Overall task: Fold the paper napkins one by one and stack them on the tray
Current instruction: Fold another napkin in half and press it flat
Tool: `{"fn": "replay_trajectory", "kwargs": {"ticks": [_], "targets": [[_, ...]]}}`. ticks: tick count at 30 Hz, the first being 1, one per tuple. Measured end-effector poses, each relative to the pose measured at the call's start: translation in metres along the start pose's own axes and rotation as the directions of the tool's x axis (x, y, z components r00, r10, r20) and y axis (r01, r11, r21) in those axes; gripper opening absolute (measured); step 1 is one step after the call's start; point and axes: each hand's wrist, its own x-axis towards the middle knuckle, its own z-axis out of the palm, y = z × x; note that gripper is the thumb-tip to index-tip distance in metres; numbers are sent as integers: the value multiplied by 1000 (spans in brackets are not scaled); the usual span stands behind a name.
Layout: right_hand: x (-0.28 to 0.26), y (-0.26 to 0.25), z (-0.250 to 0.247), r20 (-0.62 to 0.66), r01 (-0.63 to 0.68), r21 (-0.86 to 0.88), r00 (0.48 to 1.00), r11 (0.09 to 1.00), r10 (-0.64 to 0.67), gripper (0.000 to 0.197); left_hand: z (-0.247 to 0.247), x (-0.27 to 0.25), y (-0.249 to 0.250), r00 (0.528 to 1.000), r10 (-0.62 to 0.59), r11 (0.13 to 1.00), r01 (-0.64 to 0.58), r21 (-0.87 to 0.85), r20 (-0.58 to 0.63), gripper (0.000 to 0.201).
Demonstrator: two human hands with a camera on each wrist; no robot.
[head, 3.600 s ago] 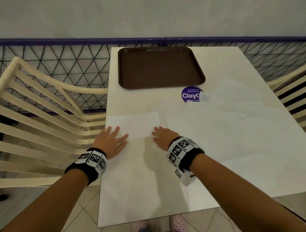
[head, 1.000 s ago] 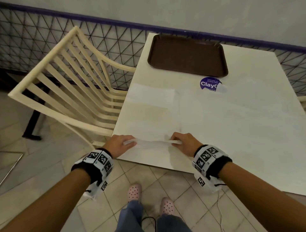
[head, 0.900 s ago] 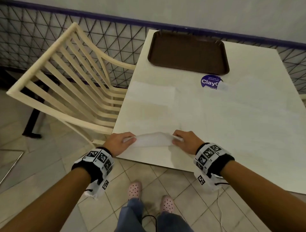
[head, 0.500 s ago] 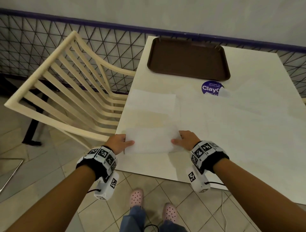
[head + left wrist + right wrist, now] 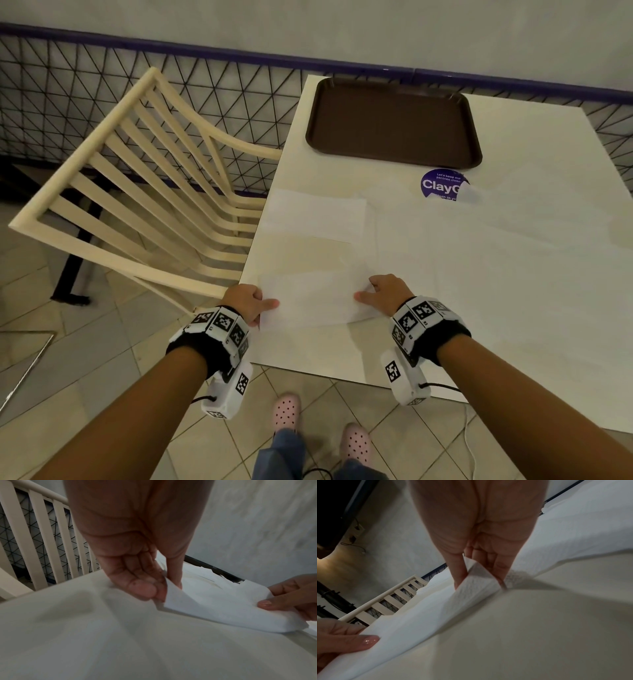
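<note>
A white paper napkin (image 5: 313,298) lies near the table's front left edge, its near part lifted and turned over away from me. My left hand (image 5: 251,303) pinches its left corner between thumb and fingers (image 5: 161,588). My right hand (image 5: 380,294) pinches the right corner (image 5: 477,574). The brown tray (image 5: 394,123) sits bare at the table's far side. A folded napkin (image 5: 317,214) lies flat on the table beyond the one I hold. More unfolded napkins (image 5: 496,246) spread over the table's right half.
A cream slatted chair (image 5: 137,192) stands against the table's left side. A round purple sticker (image 5: 442,185) sits just in front of the tray. A wire mesh fence (image 5: 102,85) runs behind the table. My feet in pink shoes (image 5: 287,411) stand on the tiled floor.
Both hands picked up the napkin's near edge at the table's front and carried it forward, away from me, laying the near half over the rest.
</note>
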Motion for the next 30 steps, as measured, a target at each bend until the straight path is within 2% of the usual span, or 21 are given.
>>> {"fn": "replay_trajectory", "kwargs": {"ticks": [2, 4, 7, 10, 12, 14, 16, 17, 19, 21, 22, 24, 26, 27, 29, 30], "targets": [[1, -1, 0, 4, -1, -7, 1000, 1000, 1, 32, 0, -1, 1, 1000, -4, 1000, 3, 24, 6, 43], [5, 0, 2, 3, -10, -11, 1000, 1000, 10, 20, 0, -1, 2, 1000, -3, 999, 3, 33, 8, 43], [6, 0, 4, -6, -30, -2, 1000, 1000, 30, 29, 1, -4, 3, 1000, -3, 999, 3, 46, 0, 44], [7, 0, 4, -1, -26, 1, 1000, 1000, 26, 18, 3, -4, 2, 1000, 8, 998, -8, 65, -13, 43], [7, -1, 5, -8, -27, -25, 1000, 999, 26, 33, 5, -4, 1, 1000, 13, 996, -11, 84, -26, 42], [7, -2, 5, -17, -35, -29, 999, 999, 35, 40, 7, -8, 3, 999, 20, 996, -16, 87, -45, 38], [9, -1, 6, -17, -41, -18, 999, 999, 41, 36, 9, -12, 5, 996, 37, 998, -33, 56, -80, 25], [8, -1, 7, -15, -42, -11, 999, 999, 42, 32, 11, -14, 6, 993, 50, 999, -48, 24, -109, 26], [8, 0, 8, -14, -50, 7, 999, 999, 50, 43, 15, -17, 7, 976, 104, 993, -112, -27, -194, 33], [7, -1, 8, -15, -42, 5, 999, 999, 42, 35, 18, -20, 7, 939, 201, 977, -173, 122, -280, 40], [7, -1, 8, -15, -45, -5, 999, 999, 45, 30, 19, -22, 8, 920, 256, 949, -181, 258, -298, 44], [8, -1, 9, -28, -38, -17, 999, 999, 38, 41, 23, -24, 7, 866, 397, 828, -195, 525, -304, 52], [8, -1, 9, -29, -30, -34, 999, 999, 29, 38, 24, -28, 13, 779, 566, 690, -269, 672, -269, 63], [8, 0, 10, -32, -24, -39, 999, 999, 23, 30, 26, -30, 16, 764, 612, 607, -289, 740, -204, 67], [7, -2, 9, -38, -26, -39, 999, 999, 25, 21, 33, -28, 15, 779, 627, 476, -360, 803, -23, 66], [5, -3, 8, -38, -26, -41, 999, 999, 24, 23, 35, -28, 16, 800, 599, 460, -388, 799, 44, 62]]}}
